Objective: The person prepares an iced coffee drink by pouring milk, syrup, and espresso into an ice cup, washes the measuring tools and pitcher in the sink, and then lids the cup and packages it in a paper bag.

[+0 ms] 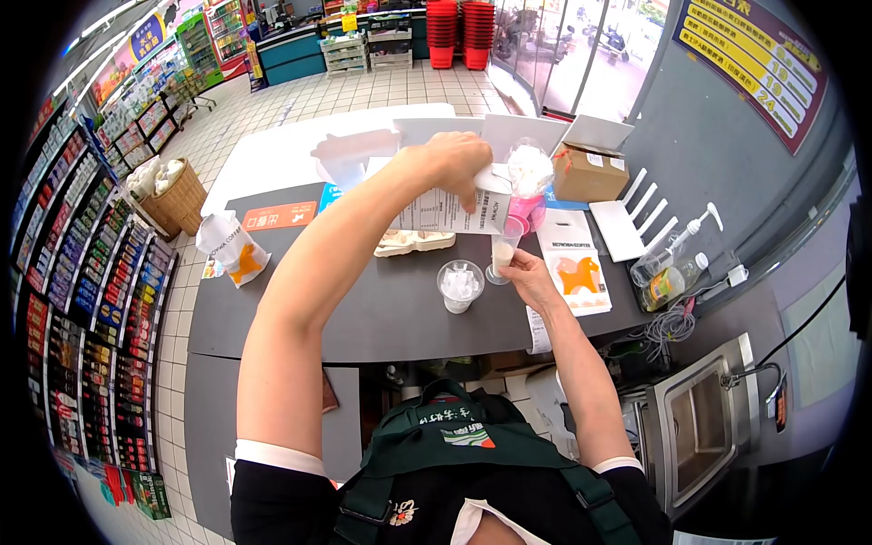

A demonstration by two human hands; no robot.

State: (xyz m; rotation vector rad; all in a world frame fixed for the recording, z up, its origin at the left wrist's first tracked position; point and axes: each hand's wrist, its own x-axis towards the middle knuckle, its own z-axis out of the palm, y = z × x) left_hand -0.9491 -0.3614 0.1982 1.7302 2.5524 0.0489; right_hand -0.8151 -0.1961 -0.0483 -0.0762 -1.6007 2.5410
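My left hand [451, 168] is closed over the top of a white carton [440, 212] printed with dark text, which lies tipped on its side in the air. The carton's right end hangs over a small clear measuring cup [502, 253]. Whitish liquid shows inside this cup. With the fingers of my right hand [532, 278], I grip the measuring cup low on its side, just above the counter. Left of it, a clear plastic cup [460, 286] filled with ice stands upright on the dark counter.
An egg-carton-like tray [413, 242] sits behind the ice cup. White paper bags [574, 259] with an orange horse lie to the right, near a router [627, 227] and pump bottles [668, 254]. A standing bag [233, 250] is at the left; a sink [699, 422] is lower right.
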